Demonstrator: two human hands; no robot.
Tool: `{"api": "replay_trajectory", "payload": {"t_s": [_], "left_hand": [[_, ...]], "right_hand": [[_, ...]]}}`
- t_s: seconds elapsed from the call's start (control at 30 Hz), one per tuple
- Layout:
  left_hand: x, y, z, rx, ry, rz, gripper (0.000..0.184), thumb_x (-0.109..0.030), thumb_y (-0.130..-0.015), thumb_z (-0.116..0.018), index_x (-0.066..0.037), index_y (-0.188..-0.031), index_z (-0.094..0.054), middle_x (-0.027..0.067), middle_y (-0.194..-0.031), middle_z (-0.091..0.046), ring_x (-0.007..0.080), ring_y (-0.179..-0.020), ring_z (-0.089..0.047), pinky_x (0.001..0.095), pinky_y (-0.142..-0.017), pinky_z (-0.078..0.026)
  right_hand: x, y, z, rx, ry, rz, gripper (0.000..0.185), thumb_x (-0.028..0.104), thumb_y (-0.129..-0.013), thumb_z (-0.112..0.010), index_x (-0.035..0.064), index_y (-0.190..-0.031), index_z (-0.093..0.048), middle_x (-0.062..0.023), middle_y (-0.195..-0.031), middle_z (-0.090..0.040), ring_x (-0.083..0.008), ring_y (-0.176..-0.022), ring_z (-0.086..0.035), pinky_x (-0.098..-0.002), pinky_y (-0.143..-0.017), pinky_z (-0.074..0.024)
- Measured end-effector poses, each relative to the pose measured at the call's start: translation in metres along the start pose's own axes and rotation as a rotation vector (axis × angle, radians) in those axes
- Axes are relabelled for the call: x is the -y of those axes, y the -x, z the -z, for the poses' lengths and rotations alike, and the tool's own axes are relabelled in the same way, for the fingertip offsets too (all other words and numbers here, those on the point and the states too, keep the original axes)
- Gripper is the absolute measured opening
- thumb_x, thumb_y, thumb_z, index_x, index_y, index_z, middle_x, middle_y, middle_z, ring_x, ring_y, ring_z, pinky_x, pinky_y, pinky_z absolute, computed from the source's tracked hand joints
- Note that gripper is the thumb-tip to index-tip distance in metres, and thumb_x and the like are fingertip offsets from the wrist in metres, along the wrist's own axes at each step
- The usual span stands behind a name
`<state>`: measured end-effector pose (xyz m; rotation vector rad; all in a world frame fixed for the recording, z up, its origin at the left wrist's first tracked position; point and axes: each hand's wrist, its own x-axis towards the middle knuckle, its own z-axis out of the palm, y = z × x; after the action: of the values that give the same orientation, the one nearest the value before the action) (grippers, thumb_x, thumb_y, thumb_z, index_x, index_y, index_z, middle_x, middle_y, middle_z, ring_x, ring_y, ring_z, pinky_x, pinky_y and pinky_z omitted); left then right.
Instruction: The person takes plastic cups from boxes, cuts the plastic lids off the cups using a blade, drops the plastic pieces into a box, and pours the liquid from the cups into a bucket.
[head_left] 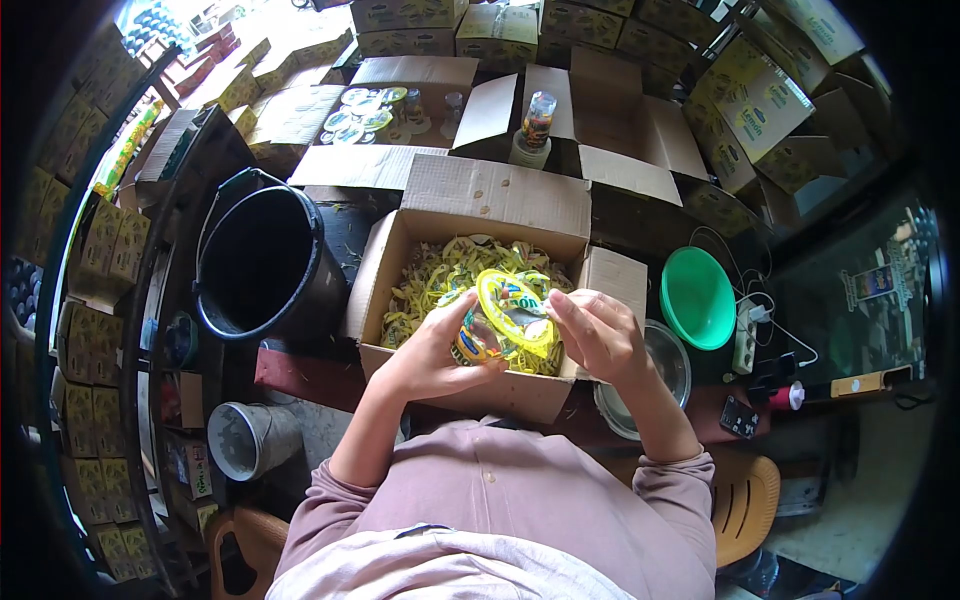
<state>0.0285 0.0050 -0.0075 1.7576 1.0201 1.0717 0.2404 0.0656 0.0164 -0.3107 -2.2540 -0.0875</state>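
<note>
My left hand [440,352] is wrapped around a clear printed plastic cup [478,338], which is tilted. At the cup's top shows a round yellow-edged film lid [515,308] with green lettering. My right hand [603,335] pinches the right edge of that lid with thumb and fingertips. Whether the lid is still attached to the cup cannot be made out. Both hands are over an open cardboard box [497,185] filled with crumpled yellow and clear wrapper pieces [425,275].
A black bucket [262,262] stands left of the box, a smaller grey bucket [240,440] below it. On the right are a green bowl [697,298], a clear bowl [668,375] and a phone [739,417]. Behind, a carton [415,70] holds lidded cups; a bottle [538,120] stands beside it.
</note>
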Motion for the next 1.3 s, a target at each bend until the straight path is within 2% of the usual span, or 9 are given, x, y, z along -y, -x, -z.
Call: {"api": "replay_trajectory", "payload": {"t_s": [0.3,0.6,0.73,0.83,0.97,1.1,1.2,1.23,1.3], "left_hand": [[-0.003,-0.002,0.006,0.031,0.033,0.043,0.058,-0.016,-0.066,-0.069,0.003,-0.114,-0.043,0.0128,-0.096,-0.053,0.0205,-0.079,-0.056,0.0302,-0.075,-0.043],[-0.007,0.004,0.004,0.178,0.45,0.253,0.063,-0.014,-0.07,-0.067,0.0,-0.124,-0.038,0.0069,-0.107,-0.053,0.0112,-0.095,-0.049,0.0269,-0.084,-0.04],[0.011,0.007,0.005,0.265,0.465,0.262,0.059,-0.013,-0.071,-0.067,-0.002,-0.122,-0.039,0.0053,-0.102,-0.055,0.0109,-0.09,-0.05,0.0248,-0.082,-0.04],[0.023,0.009,0.0,0.25,0.734,0.344,0.052,-0.013,-0.072,-0.065,0.0,-0.117,-0.042,0.0071,-0.094,-0.055,0.0124,-0.08,-0.053,0.0251,-0.071,-0.045],[0.036,-0.002,-0.013,0.488,1.19,0.2,0.048,-0.019,-0.073,-0.062,0.003,-0.111,-0.042,0.0113,-0.083,-0.053,0.0158,-0.06,-0.054,0.0259,-0.051,-0.046],[0.031,-0.004,-0.02,0.498,1.453,0.237,0.055,-0.02,-0.072,-0.064,0.002,-0.116,-0.038,0.0119,-0.09,-0.053,0.0153,-0.066,-0.056,0.0259,-0.055,-0.048],[0.034,-0.006,-0.004,0.341,0.923,0.315,0.062,-0.018,-0.07,-0.068,0.0,-0.119,-0.036,0.0113,-0.1,-0.052,0.0159,-0.079,-0.056,0.0274,-0.065,-0.049],[0.029,-0.006,-0.002,0.211,0.882,0.286,0.066,-0.014,-0.069,-0.07,-0.002,-0.122,-0.033,0.0113,-0.11,-0.048,0.016,-0.095,-0.053,0.0292,-0.08,-0.046],[0.014,-0.012,-0.002,0.066,0.543,0.146,0.067,-0.012,-0.068,-0.069,-0.001,-0.123,-0.033,0.0112,-0.112,-0.047,0.016,-0.098,-0.051,0.029,-0.085,-0.042]], "right_hand": [[-0.003,0.003,0.003,-0.017,0.029,-0.023,0.047,0.002,-0.068,-0.06,-0.0059,-0.113,-0.05,-0.0074,-0.069,-0.058,-0.0178,-0.064,-0.059,-0.031,-0.06,-0.0517],[0.0,-0.001,-0.004,0.028,-0.031,-0.01,0.05,0.001,-0.067,-0.059,-0.0064,-0.115,-0.048,-0.006,-0.068,-0.058,-0.0169,-0.065,-0.059,-0.0313,-0.064,-0.0516],[-0.002,-0.002,-0.009,0.015,-0.035,-0.012,0.05,0.001,-0.067,-0.06,-0.0064,-0.115,-0.048,-0.0064,-0.069,-0.058,-0.0172,-0.066,-0.059,-0.0321,-0.066,-0.0518],[-0.006,-0.004,-0.014,-0.031,-0.07,-0.008,0.05,-0.002,-0.066,-0.059,-0.0059,-0.115,-0.048,-0.007,-0.07,-0.059,-0.0184,-0.066,-0.059,-0.0333,-0.065,-0.0519],[-0.01,-0.004,-0.018,-0.078,-0.078,-0.016,0.051,-0.007,-0.065,-0.059,-0.005,-0.115,-0.049,-0.0077,-0.069,-0.057,-0.0196,-0.064,-0.059,-0.0333,-0.062,-0.0512],[-0.01,-0.003,-0.021,-0.091,-0.068,-0.054,0.053,-0.009,-0.066,-0.059,-0.0042,-0.117,-0.047,-0.0079,-0.066,-0.055,-0.0199,-0.061,-0.057,-0.032,-0.057,-0.0493],[-0.013,-0.002,-0.021,-0.097,-0.02,-0.078,0.054,-0.009,-0.066,-0.06,-0.0036,-0.119,-0.046,-0.0078,-0.065,-0.054,-0.0198,-0.059,-0.056,-0.0313,-0.055,-0.0483],[-0.014,0.0,-0.02,-0.097,-0.001,-0.086,0.055,-0.009,-0.066,-0.06,-0.0034,-0.119,-0.046,-0.0077,-0.065,-0.054,-0.0198,-0.059,-0.056,-0.0312,-0.055,-0.048],[-0.016,0.0,-0.017,-0.09,0.026,-0.094,0.055,-0.008,-0.067,-0.06,-0.0032,-0.12,-0.046,-0.0074,-0.064,-0.054,-0.0196,-0.059,-0.056,-0.031,-0.056,-0.0483]]}}
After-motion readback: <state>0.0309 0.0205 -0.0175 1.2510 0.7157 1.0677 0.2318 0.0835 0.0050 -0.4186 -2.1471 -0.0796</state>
